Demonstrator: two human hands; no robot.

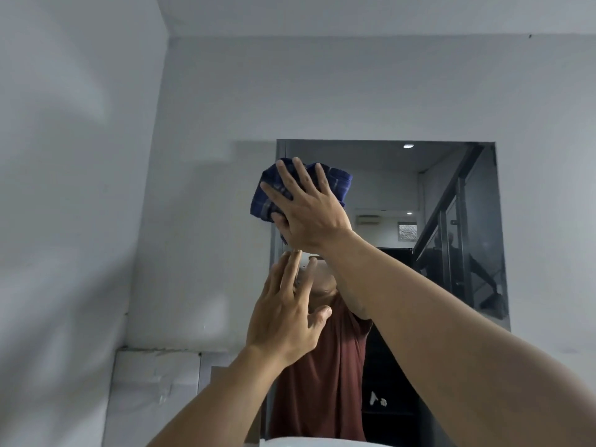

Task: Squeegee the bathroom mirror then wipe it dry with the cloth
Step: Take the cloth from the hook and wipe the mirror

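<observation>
I see the right hand (306, 211) raised high with fingers spread wide, its palm pressing a dark blue checked cloth (274, 191) flat against the upper left corner of the mirror (451, 175). The cloth bunches out past the fingertips on the left and top, and a fold shows to the right of the fingers; its left edge hangs just over the mirror's left border onto the grey wall (193, 156). Below it, the left hand (285, 314) is open and holds nothing, fingers held together and pointing up, thumb out to the right, just beneath the right wrist and near the glass; I cannot tell whether its fingertips touch the mirror. A reddish-brown shirt (322, 382) is reflected behind the left hand.
</observation>
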